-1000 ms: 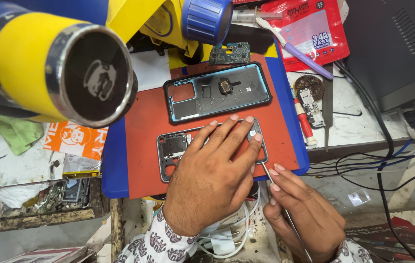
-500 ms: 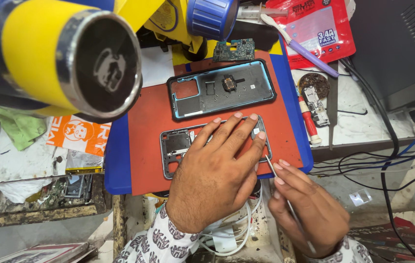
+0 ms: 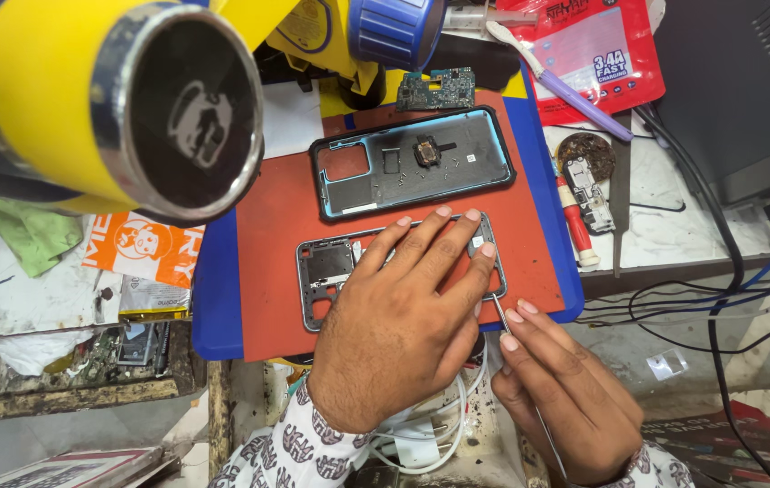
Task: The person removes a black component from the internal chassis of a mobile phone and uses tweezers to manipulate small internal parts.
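My left hand [image 3: 403,312] lies flat, fingers spread, on a grey phone frame [image 3: 326,271] that rests on a red work mat [image 3: 276,203]. Most of the frame is hidden under the hand. My right hand [image 3: 561,389] pinches a thin metal tool [image 3: 499,312], whose tip touches the frame's right edge. Behind the frame lies a dark phone back cover [image 3: 407,163] with a light blue rim, holding a small square part and several loose screws. A green circuit board [image 3: 439,90] sits at the mat's far edge.
A big yellow and blue microscope eyepiece [image 3: 132,99] fills the upper left. A red packet [image 3: 592,54], a purple-handled brush [image 3: 574,86], small parts and a red pen lie at right. Black cables [image 3: 728,298] hang off the bench's right edge. White cables [image 3: 439,425] lie near my wrists.
My right hand has crept up slightly, bringing the tool tip against the frame's right edge. My left hand stays pressed on the frame. The view has shifted a little.
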